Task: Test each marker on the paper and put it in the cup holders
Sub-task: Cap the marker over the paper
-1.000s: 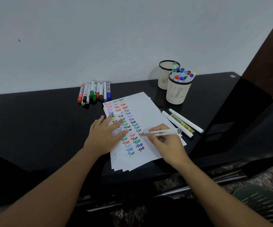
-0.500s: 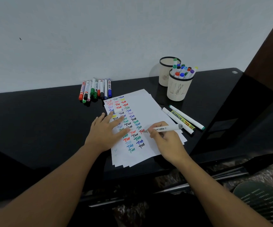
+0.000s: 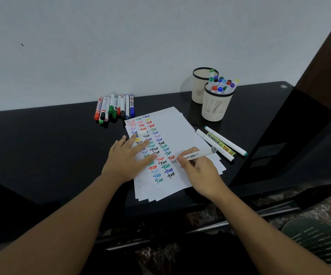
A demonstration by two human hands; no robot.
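A row of capped whiteboard markers [image 3: 114, 108] lies untested at the far left of the black worktop [image 3: 41, 145], close to the wall. Just right of them, a fanned stack of white paper [image 3: 177, 132] carries three columns of the word "Test" in red, green, blue and black. The left hand [image 3: 128, 160] presses flat on the sheets, fingers straight and spread, with a loose white cap [image 3: 141, 133] just beyond its fingertips. The right hand [image 3: 198, 165] pinches a white marker [image 3: 195, 155] with a grey end, its nib touching the paper beside the third column. Three more markers [image 3: 222, 143] wait on the worktop to the right. At the far right, the near cup holder [image 3: 216, 106] is packed with markers; the far cup holder [image 3: 199, 84] behind it looks nearly empty. The job appears about half done.
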